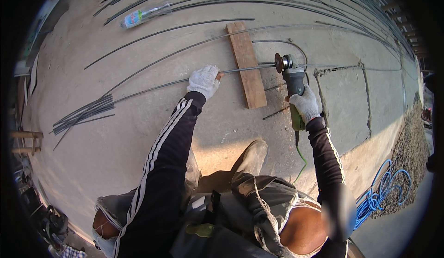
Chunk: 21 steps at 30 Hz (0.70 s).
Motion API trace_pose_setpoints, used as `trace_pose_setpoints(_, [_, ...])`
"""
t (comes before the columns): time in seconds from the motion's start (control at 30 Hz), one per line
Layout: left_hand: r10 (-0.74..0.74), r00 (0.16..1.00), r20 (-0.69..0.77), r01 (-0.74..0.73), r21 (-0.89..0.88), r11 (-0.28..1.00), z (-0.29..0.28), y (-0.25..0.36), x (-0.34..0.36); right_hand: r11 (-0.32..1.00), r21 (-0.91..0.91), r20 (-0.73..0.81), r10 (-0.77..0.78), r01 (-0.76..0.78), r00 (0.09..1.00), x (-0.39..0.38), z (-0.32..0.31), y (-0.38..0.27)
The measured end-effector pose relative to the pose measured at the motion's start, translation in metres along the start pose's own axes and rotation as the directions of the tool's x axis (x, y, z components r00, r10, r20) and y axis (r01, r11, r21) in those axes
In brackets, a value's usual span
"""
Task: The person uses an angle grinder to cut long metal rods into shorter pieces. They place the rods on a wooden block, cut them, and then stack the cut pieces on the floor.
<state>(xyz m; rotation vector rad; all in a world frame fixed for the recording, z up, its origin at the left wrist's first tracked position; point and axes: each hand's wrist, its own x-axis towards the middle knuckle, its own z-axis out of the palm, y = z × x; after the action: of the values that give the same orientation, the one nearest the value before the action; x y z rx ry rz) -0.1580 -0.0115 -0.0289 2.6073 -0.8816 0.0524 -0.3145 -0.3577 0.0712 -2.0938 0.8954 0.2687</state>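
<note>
My left hand point(204, 81), in a white knitted glove, is closed around a long thin steel rebar point(157, 87). The bar crosses over a reddish wooden plank point(245, 63) that lies on the concrete. In my right hand point(305, 104), also gloved, is an angle grinder point(293, 81) with a dark green body. Its brown cutting disc point(278, 63) stands at the rebar, just right of the plank; whether disc and bar touch I cannot tell. Small specks, like sparks, show below the disc. A green cord point(303, 158) runs from the grinder's rear end.
Short cut bars point(85, 114) lie bunched at the left. More long rebars point(222, 1) stretch across the far side, near a clear plastic bottle point(145, 15). A blue hose point(381, 188) lies coiled beside gravel point(407, 161) at right. My shoe point(251, 158) rests close below the plank.
</note>
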Motion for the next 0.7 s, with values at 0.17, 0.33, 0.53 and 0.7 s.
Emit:
trace_pose_setpoints(0.17, [-0.011,1.0,0.014,0.011,-0.002,1.0,0.0014,-0.0008,0.0002,1.0,0.003,-0.026,-0.003,0.003,1.0,-0.0009,0.0021,0.0011])
trace_pose_setpoints(0.33, [0.002,1.0,-0.003,-0.002,0.03,1.0,0.0024,-0.0007,0.0007,0.999,0.044,-0.009,0.026,-0.025,1.0,-0.0033,0.0039,0.0006])
trace_pose_setpoints(0.53, [-0.005,1.0,0.013,0.005,-0.012,1.0,-0.0002,0.0,0.0,1.0,-0.007,-0.031,-0.015,0.015,0.999,-0.001,0.0038,0.0015])
trace_pose_setpoints(0.7, [-0.033,0.998,0.051,0.033,-0.008,0.999,-0.0013,0.0004,0.0008,0.999,-0.013,-0.033,-0.034,0.033,0.999,-0.0007,0.0055,0.005])
